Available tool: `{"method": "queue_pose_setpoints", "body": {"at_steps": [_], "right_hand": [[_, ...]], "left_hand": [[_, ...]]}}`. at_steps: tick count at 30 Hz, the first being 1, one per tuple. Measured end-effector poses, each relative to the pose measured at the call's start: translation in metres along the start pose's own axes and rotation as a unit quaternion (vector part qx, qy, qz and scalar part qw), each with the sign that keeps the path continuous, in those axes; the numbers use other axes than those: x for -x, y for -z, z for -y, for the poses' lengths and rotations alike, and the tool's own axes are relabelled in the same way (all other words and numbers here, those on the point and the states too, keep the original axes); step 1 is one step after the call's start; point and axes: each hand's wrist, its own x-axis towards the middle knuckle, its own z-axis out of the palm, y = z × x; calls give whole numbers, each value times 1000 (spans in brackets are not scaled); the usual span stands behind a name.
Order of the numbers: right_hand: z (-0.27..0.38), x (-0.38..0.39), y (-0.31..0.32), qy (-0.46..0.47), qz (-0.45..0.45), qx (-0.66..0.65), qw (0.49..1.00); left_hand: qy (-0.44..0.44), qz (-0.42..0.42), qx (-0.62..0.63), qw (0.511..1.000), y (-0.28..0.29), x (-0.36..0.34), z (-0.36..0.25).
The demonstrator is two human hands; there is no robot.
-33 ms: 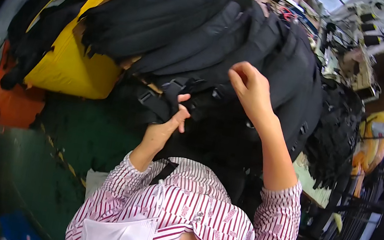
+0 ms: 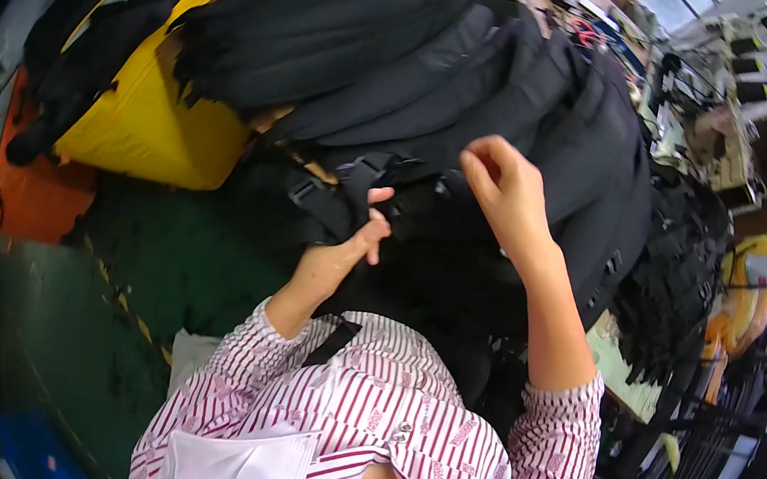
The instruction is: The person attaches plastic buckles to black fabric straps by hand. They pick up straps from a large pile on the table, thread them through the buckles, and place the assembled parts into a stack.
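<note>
My left hand [image 2: 363,228] is closed around black webbing at the centre, beside a black buckled strap [image 2: 325,206]. A second plastic buckle [image 2: 362,168] lies just above its fingers. Up and to the right, my right hand [image 2: 499,183] is raised with fingers curled into a pinch; whatever is between the fingertips, if anything, is too small to make out. Behind both hands, a large heap of layered black padded fabric pieces [image 2: 336,39] covers the work surface and hangs down, dark and hard to separate below the hands.
A yellow bag [image 2: 166,142] and an orange one [image 2: 25,200] stand at left. Farther right are piled black straps [image 2: 676,278], cluttered machinery [image 2: 726,134] and orange-yellow items [image 2: 744,300]. Green floor [image 2: 132,228] shows below, with a blue object [image 2: 29,449] at lower left.
The view has shifted slightly. Both hands appear a little farther right, and my right hand sits slightly lower, with their finger shapes much the same.
</note>
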Motion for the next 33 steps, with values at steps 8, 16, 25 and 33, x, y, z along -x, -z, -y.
{"method": "queue_pose_setpoints", "body": {"at_steps": [8,16,25,33], "right_hand": [[33,22,-32,15,58,-100,993],[13,11,-38,29,257,-96,961],[13,13,-13,101,320,-42,941],[12,36,-35,257,27,94,961]], "left_hand": [[-53,15,-86,995,-11,3,7],[-47,60,-126,989,-4,12,4],[51,71,18,996,8,15,-9],[47,107,191,975,25,10,-7]]}}
